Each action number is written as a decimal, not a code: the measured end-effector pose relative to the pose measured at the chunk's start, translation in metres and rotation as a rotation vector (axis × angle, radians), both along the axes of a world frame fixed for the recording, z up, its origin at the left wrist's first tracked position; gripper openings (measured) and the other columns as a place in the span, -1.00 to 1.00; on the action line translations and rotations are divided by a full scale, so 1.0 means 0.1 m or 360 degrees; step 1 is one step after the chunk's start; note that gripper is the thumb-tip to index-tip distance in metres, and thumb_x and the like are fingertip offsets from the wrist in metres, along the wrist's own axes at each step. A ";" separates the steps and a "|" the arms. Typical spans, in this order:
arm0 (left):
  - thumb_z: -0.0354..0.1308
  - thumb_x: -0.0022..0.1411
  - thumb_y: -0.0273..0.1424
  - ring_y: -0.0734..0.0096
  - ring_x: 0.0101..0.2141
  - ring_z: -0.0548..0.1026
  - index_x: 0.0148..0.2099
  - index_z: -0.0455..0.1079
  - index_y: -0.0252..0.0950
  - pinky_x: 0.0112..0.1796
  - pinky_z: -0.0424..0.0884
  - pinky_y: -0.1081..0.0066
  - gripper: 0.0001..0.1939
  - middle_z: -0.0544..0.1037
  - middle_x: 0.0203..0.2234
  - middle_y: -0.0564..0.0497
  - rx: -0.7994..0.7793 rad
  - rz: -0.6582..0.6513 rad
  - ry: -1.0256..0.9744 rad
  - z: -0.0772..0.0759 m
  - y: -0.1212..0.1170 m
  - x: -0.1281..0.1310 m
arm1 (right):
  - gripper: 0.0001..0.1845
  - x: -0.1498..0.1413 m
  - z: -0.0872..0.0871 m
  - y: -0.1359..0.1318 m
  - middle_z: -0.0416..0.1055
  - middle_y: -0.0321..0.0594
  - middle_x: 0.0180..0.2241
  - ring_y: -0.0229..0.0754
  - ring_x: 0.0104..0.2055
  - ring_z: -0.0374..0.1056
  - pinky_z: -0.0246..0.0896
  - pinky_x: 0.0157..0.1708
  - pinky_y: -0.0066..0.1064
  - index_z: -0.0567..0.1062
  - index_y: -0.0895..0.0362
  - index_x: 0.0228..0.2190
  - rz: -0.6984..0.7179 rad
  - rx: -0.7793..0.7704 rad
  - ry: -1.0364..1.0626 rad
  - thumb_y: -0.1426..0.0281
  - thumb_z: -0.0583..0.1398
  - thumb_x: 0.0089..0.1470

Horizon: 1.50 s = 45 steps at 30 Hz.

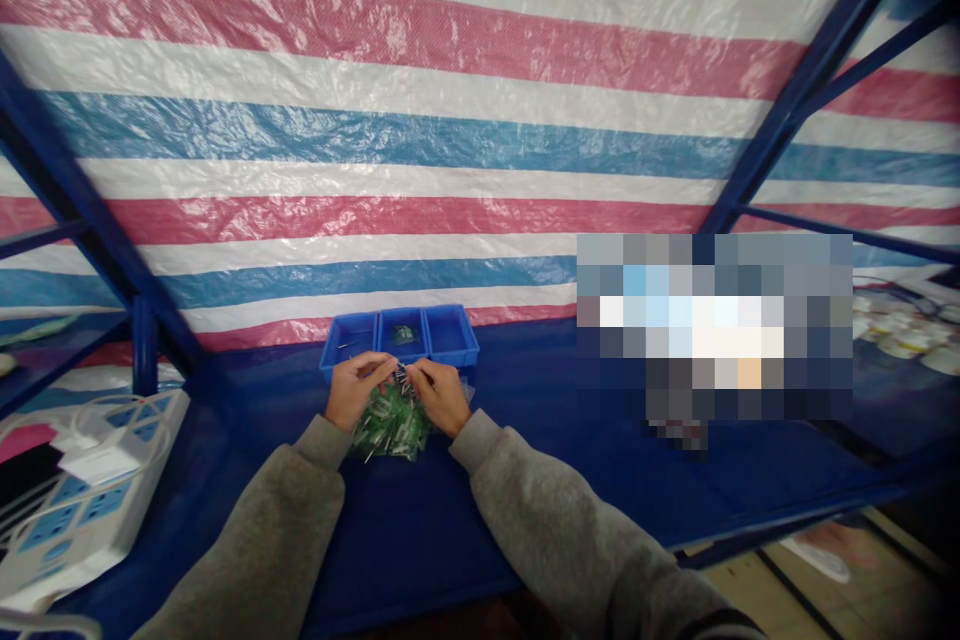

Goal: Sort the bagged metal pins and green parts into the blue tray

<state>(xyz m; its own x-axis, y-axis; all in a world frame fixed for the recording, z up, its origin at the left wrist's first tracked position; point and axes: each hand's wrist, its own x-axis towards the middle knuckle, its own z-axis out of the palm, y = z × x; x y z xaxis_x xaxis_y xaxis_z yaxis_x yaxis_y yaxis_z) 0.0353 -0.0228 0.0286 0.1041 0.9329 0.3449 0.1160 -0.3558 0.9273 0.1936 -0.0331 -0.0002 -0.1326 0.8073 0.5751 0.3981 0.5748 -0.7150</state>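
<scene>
My left hand and my right hand come close together, thumbs and fingers pinched. Between the fingertips are small dark and silvery slender pieces, too small to name. Directly below lies a pile of small clear and green plastic packets, with thin metallic bits and a touch of red showing among them. Just behind my hands stands a blue three-compartment tray. Its middle compartment holds some small greenish pieces, and a thin item lies in the left one.
A white power strip with plugs and cables is at the left. Blue metal posts frame the blue tabletop, with a striped plastic sheet behind. A blurred-out patch hides part of the right side; several pale round items lie beyond it.
</scene>
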 end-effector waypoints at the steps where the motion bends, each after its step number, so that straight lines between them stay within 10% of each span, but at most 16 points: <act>1: 0.23 0.04 -0.27 0.50 -0.60 0.36 -0.35 0.43 -0.36 -0.57 0.33 0.50 -0.77 0.45 -0.60 0.06 0.0011 0.0007 0.0000 0.00 0.00 0.00 | -0.59 0.00 0.00 0.00 0.28 -0.35 -0.62 -0.33 -0.53 0.19 0.03 -0.47 -0.53 0.42 0.15 -0.54 -0.0002 0.0003 -0.0017 0.23 -0.03 0.22; 12: 0.09 0.16 -0.20 0.49 -0.53 0.41 -0.20 0.43 -0.31 -0.56 0.33 0.51 -0.71 0.53 -0.36 -0.04 0.0301 0.0155 0.0327 -0.05 0.01 -0.03 | -0.56 0.02 0.05 -0.02 0.37 -0.27 -0.56 -0.29 -0.49 0.27 0.08 -0.42 -0.49 0.45 0.15 -0.51 -0.0225 0.0037 0.0076 0.25 -0.07 0.24; 20: 0.15 0.12 -0.24 0.60 -0.67 0.27 -0.18 0.30 -0.28 -0.59 0.21 0.56 -0.74 0.34 -0.68 0.20 0.0303 0.0202 0.0300 -0.06 -0.01 -0.04 | -0.74 0.01 0.04 0.01 0.44 -0.19 -0.30 -0.23 -0.31 0.32 0.17 -0.27 -0.45 0.47 0.14 -0.19 -0.0126 0.0088 0.0137 0.30 0.07 0.16; 32: 0.20 0.06 -0.21 0.48 -0.57 0.42 -0.29 0.43 -0.32 -0.53 0.38 0.49 -0.73 0.50 -0.49 0.01 0.0304 0.0089 0.0245 -0.07 0.00 -0.03 | -0.63 0.02 0.02 0.01 0.33 -0.30 -0.55 -0.29 -0.46 0.24 0.08 -0.42 -0.50 0.41 0.14 -0.46 -0.0086 -0.0023 0.0052 0.25 -0.05 0.22; 45: 0.03 0.21 -0.22 0.57 -0.68 0.26 -0.58 0.30 -0.30 -0.59 0.22 0.54 -0.63 0.27 -0.78 0.15 0.0461 0.0278 0.0623 -0.03 -0.04 -0.05 | -0.62 -0.01 0.01 0.00 0.31 -0.33 -0.58 -0.30 -0.51 0.20 0.04 -0.43 -0.50 0.40 0.12 -0.54 0.0013 0.0030 -0.0125 0.23 0.00 0.20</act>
<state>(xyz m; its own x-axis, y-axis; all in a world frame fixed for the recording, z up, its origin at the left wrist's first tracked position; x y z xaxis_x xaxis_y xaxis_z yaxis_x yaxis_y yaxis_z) 0.0300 -0.0266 0.0257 0.1281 0.8199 0.5580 0.5150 -0.5358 0.6690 0.1925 -0.0329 0.0007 -0.1845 0.7953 0.5775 0.4481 0.5910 -0.6708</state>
